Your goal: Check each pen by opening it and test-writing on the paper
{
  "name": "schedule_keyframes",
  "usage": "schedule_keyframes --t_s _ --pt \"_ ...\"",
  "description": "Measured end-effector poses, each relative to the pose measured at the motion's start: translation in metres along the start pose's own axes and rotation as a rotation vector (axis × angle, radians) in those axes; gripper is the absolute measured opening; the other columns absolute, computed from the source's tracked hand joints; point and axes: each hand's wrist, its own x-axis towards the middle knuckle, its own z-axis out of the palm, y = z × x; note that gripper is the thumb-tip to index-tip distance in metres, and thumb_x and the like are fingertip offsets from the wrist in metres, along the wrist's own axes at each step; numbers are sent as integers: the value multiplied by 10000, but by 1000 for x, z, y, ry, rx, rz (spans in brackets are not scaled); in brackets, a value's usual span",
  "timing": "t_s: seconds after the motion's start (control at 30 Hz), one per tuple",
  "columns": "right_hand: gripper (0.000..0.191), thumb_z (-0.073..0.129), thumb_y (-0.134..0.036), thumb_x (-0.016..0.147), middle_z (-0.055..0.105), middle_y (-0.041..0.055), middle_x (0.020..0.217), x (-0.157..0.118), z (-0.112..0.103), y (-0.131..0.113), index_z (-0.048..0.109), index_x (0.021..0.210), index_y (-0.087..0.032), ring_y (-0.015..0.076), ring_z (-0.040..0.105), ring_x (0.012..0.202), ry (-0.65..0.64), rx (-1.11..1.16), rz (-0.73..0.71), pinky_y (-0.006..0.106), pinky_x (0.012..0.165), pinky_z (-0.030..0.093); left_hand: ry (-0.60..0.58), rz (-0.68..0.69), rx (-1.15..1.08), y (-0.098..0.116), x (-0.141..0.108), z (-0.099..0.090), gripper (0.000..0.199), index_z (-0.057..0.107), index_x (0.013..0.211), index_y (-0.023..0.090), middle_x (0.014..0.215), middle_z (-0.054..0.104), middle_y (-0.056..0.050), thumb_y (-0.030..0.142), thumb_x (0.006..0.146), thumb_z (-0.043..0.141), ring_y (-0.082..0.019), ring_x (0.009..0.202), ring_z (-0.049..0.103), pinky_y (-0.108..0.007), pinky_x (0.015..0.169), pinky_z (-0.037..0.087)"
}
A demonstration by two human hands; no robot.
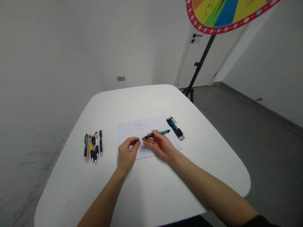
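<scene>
A green and black pen (163, 132) is held in my right hand (162, 147), between thumb and fingers, slanting over the paper (148, 154). Its narrow front end points left toward my left hand (127, 152). There, thumb and forefinger are pinched together close to the pen's end, on something small and dark that I cannot make out. The paper lies flat beneath both hands, with a few printed or written lines near its top.
Several pens (91, 148) lie in a row on the left of the white table (132, 104). Another group of black and blue pens (175, 128) sits beside the paper's right edge. Beyond the table, a colourful wheel (227, 14) stands on a black tripod (201, 61) before a door.
</scene>
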Motion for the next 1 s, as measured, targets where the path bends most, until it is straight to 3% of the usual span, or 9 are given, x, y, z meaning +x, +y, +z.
schedule_keyframes --t_s 0.43,0.63,0.83,1.0 --pt "248 774 -278 781 739 8 817 4 -8 -1 537 821 -216 208 757 829 85 1 -15 343 775 622 64 -120 194 -20 18 -18 212 711 862 177 775 728 -40 341 753 633 -167 665 639 -303 671 536" --pt "256 769 -286 789 739 38 827 3 -6 -1 528 808 -201 203 755 835 75 -15 -12 321 787 612 -21 75 533 -31 16 -21 194 712 832 196 808 708 -65 182 774 528 -210 761 637 -364 763 516" --pt "325 818 -319 739 728 22 821 3 -4 2 521 804 -205 209 753 814 106 -31 -19 319 757 612 -132 99 644 -37 17 -22 195 712 854 187 815 693 -79 209 826 521 -244 803 618 -393 782 501" --pt "298 818 -279 740 715 12 822 0 -3 3 544 827 -200 166 736 828 105 -86 -44 283 782 603 -48 172 582 -25 16 -22 247 674 1051 166 850 664 -67 235 839 569 -238 833 596 -391 803 493"
